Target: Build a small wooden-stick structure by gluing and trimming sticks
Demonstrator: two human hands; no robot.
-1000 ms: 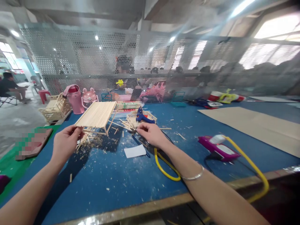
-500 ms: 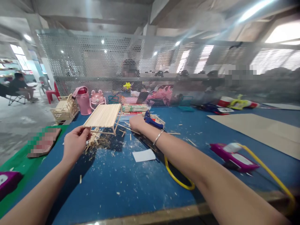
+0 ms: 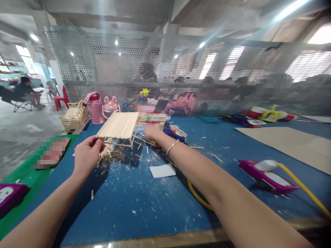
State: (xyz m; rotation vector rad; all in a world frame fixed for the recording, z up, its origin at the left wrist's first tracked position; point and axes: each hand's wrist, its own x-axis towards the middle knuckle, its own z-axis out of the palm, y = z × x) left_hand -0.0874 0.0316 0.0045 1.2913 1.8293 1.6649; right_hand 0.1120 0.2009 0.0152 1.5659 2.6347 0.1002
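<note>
Holding slatted wooden-stick model (image 3: 119, 124) by near-left corner: left hand (image 3: 88, 153), fingers pinched on edge. Model over blue bench (image 3: 134, 199), above loose stick pile (image 3: 105, 150); leg contact unclear. Right hand (image 3: 152, 133) outstretched, just left of blue glue gun (image 3: 173, 133); fingers turned away, grip cannot be told. White paper (image 3: 162, 171) nearer on bench. Pink bottle (image 3: 95, 109) behind model.

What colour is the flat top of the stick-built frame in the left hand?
The flat stick-built top is pale beige, best seen in the head view.
</note>
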